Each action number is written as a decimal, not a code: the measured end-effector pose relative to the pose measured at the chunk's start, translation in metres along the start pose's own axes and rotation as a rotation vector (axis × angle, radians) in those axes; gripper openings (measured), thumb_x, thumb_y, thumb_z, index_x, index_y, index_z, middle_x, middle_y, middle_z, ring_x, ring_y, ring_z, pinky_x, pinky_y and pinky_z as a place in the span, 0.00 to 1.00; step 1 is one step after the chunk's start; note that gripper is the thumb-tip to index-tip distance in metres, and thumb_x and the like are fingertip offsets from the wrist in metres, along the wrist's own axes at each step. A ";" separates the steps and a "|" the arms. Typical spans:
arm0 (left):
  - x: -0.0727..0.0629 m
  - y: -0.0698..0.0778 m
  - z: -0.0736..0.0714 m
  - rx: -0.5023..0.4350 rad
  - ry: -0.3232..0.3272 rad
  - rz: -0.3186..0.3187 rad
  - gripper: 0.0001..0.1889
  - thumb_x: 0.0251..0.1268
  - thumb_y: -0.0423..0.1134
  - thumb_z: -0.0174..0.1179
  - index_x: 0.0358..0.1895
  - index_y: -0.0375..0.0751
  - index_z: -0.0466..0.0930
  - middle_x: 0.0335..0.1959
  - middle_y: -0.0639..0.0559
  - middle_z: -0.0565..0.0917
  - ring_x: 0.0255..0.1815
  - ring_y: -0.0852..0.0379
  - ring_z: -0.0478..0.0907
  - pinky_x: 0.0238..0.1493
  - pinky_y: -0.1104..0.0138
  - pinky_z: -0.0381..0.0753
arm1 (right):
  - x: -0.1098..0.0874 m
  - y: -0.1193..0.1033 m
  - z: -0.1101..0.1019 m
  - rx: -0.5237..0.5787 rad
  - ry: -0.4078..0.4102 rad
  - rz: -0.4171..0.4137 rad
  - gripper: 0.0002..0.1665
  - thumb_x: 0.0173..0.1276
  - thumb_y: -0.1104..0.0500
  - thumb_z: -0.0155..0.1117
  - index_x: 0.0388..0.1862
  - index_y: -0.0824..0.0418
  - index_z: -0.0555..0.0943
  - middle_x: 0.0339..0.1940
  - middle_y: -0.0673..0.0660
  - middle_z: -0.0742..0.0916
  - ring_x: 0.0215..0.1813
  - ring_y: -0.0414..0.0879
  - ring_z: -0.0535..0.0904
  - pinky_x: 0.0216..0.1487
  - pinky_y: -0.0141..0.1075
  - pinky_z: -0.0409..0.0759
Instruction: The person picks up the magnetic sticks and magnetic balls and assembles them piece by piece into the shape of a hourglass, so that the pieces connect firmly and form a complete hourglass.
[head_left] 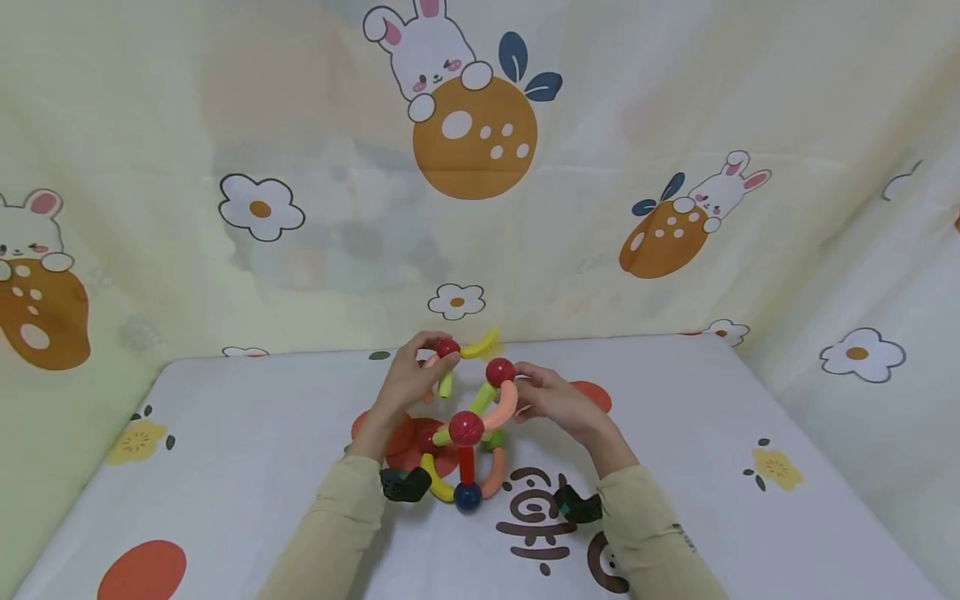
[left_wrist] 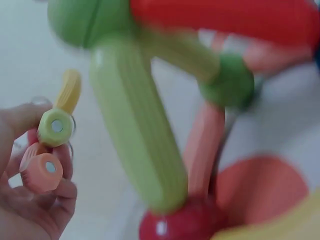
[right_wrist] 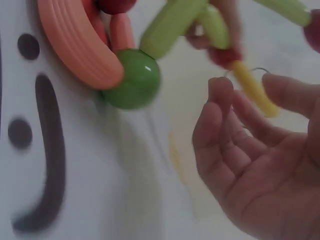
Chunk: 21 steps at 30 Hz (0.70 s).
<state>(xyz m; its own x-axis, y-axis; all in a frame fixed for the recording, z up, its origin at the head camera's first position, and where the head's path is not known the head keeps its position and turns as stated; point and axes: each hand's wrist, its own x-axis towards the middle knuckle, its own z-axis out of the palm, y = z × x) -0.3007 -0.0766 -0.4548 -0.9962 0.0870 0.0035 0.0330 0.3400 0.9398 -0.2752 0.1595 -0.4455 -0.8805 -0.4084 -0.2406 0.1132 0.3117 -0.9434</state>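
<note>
My left hand [head_left: 408, 382] holds a red ball [head_left: 447, 347] at the table's back, with a yellow curved rod [head_left: 480, 343], a light green rod [head_left: 446, 385] and a pink rod attached. In the left wrist view, round metal discs show at the ends of the green rod [left_wrist: 56, 125] and the pink rod [left_wrist: 44, 172]. A built frame of magnetic rods and balls stands nearer, including a red rod [head_left: 467, 465] above a navy ball [head_left: 467, 497]. My right hand [head_left: 558, 404] is beside its upper red ball [head_left: 500, 372], fingers loosely bent and holding nothing.
A white printed cloth [head_left: 247, 467] covers the table. Behind it hangs a cream curtain [head_left: 330, 250] with rabbit and flower prints. Dark wrist devices, one on the left wrist [head_left: 405, 484] and one on the right [head_left: 577, 504], sit close to the frame's base.
</note>
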 end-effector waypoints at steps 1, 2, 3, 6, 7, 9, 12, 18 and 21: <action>-0.002 0.003 0.001 -0.023 0.020 0.008 0.21 0.59 0.51 0.63 0.56 0.57 0.73 0.53 0.52 0.74 0.52 0.51 0.71 0.47 0.60 0.76 | 0.005 0.001 0.003 0.001 -0.013 -0.002 0.23 0.70 0.49 0.54 0.61 0.55 0.72 0.46 0.56 0.83 0.48 0.49 0.79 0.49 0.40 0.79; -0.005 0.006 0.002 -0.048 0.036 0.013 0.21 0.59 0.51 0.63 0.56 0.58 0.73 0.53 0.53 0.75 0.52 0.51 0.72 0.45 0.62 0.77 | 0.009 0.002 0.006 0.009 -0.030 -0.010 0.24 0.69 0.49 0.55 0.62 0.56 0.72 0.49 0.57 0.82 0.51 0.49 0.77 0.52 0.42 0.78; -0.007 0.008 0.003 -0.074 0.046 0.017 0.22 0.59 0.51 0.63 0.56 0.58 0.73 0.53 0.53 0.74 0.50 0.51 0.73 0.42 0.64 0.77 | 0.013 0.003 0.009 0.026 -0.051 -0.021 0.25 0.69 0.50 0.56 0.63 0.57 0.72 0.51 0.59 0.82 0.55 0.49 0.75 0.56 0.45 0.76; -0.015 0.014 0.004 -0.127 0.064 0.024 0.23 0.58 0.52 0.64 0.57 0.59 0.73 0.51 0.54 0.75 0.44 0.51 0.75 0.31 0.67 0.76 | 0.021 0.003 0.016 0.091 -0.112 -0.056 0.26 0.70 0.52 0.56 0.64 0.60 0.71 0.57 0.64 0.79 0.63 0.53 0.70 0.64 0.54 0.67; -0.018 0.016 0.004 -0.139 0.067 0.025 0.23 0.58 0.52 0.64 0.57 0.58 0.73 0.51 0.54 0.75 0.42 0.51 0.76 0.29 0.68 0.76 | 0.021 0.004 0.017 0.110 -0.131 -0.071 0.25 0.70 0.53 0.55 0.63 0.61 0.71 0.57 0.66 0.79 0.64 0.54 0.69 0.66 0.56 0.64; -0.025 0.019 0.004 -0.156 0.074 0.023 0.23 0.57 0.51 0.65 0.57 0.58 0.73 0.51 0.54 0.74 0.41 0.50 0.76 0.27 0.68 0.75 | 0.019 0.003 0.018 0.133 -0.147 -0.093 0.25 0.70 0.53 0.55 0.63 0.60 0.71 0.57 0.66 0.80 0.64 0.54 0.70 0.67 0.58 0.62; -0.035 0.023 0.003 -0.162 0.094 0.017 0.23 0.57 0.51 0.66 0.56 0.58 0.73 0.52 0.54 0.74 0.42 0.50 0.76 0.29 0.68 0.77 | 0.013 0.001 0.014 0.132 -0.132 -0.131 0.25 0.71 0.49 0.53 0.63 0.58 0.71 0.54 0.62 0.81 0.61 0.52 0.73 0.67 0.58 0.62; -0.046 0.027 0.004 -0.175 0.125 0.040 0.23 0.56 0.51 0.66 0.55 0.59 0.72 0.52 0.57 0.74 0.45 0.50 0.74 0.33 0.65 0.79 | 0.005 -0.004 0.009 0.232 -0.110 -0.198 0.27 0.72 0.43 0.48 0.63 0.57 0.70 0.52 0.57 0.81 0.60 0.50 0.73 0.68 0.55 0.63; -0.047 0.028 0.007 -0.181 0.149 0.054 0.23 0.55 0.52 0.66 0.55 0.59 0.72 0.51 0.57 0.74 0.45 0.50 0.74 0.32 0.66 0.78 | 0.007 -0.007 0.012 0.268 -0.127 -0.197 0.27 0.72 0.43 0.49 0.65 0.53 0.68 0.55 0.57 0.80 0.64 0.52 0.70 0.69 0.58 0.59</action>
<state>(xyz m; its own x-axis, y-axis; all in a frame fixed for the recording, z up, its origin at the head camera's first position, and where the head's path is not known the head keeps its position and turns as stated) -0.2527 -0.0649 -0.4313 -0.9947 -0.0430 0.0932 0.0850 0.1638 0.9828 -0.2764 0.1437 -0.4433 -0.8351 -0.5470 -0.0583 0.0779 -0.0127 -0.9969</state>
